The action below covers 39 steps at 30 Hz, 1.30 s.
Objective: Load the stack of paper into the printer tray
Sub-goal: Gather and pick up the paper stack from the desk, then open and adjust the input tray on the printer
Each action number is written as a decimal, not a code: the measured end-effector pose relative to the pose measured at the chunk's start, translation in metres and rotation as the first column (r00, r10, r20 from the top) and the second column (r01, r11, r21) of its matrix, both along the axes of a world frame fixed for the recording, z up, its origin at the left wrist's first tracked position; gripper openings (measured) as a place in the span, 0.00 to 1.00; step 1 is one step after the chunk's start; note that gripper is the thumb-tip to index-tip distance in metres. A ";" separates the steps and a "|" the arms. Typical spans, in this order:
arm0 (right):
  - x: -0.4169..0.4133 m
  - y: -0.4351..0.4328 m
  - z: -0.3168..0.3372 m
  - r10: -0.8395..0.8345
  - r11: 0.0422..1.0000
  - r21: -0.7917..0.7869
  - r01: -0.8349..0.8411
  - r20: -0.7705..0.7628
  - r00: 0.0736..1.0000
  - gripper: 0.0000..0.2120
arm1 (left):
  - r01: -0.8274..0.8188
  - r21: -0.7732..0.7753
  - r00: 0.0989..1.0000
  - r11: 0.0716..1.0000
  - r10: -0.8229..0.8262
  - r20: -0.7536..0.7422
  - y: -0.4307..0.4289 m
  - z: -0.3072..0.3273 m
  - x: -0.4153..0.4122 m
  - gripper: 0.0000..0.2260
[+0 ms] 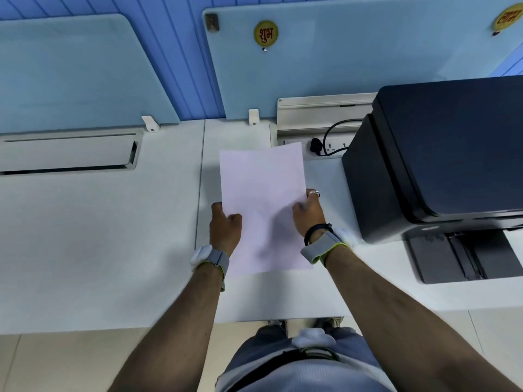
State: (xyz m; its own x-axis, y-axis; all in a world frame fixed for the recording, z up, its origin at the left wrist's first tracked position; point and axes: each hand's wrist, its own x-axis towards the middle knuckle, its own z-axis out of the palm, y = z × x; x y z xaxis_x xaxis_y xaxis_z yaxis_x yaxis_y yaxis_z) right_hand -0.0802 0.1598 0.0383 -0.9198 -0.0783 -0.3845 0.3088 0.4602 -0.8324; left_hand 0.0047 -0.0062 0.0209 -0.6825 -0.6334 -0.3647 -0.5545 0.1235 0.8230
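Observation:
A stack of white paper [263, 190] is held above the white desk [99, 236], long side pointing away from me. My left hand [225, 226] grips its left edge and my right hand [308, 212] grips its right edge, thumbs on top. The black printer [441, 154] stands to the right of the paper. Its dark tray [458, 256] sticks out at the front, low on the printer's near side, and looks open.
A power socket with a black plug [315, 145] and cable sits behind the paper, left of the printer. Light blue divider panels [339, 60] rise along the desk's back edge. A cable slot [68, 152] is set in the desk at left.

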 end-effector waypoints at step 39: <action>-0.032 0.395 -0.027 0.483 0.569 0.754 -0.327 0.015 0.875 0.18 | 0.836 -0.533 0.413 0.130 -0.787 0.458 0.428 -0.036 -0.066 0.43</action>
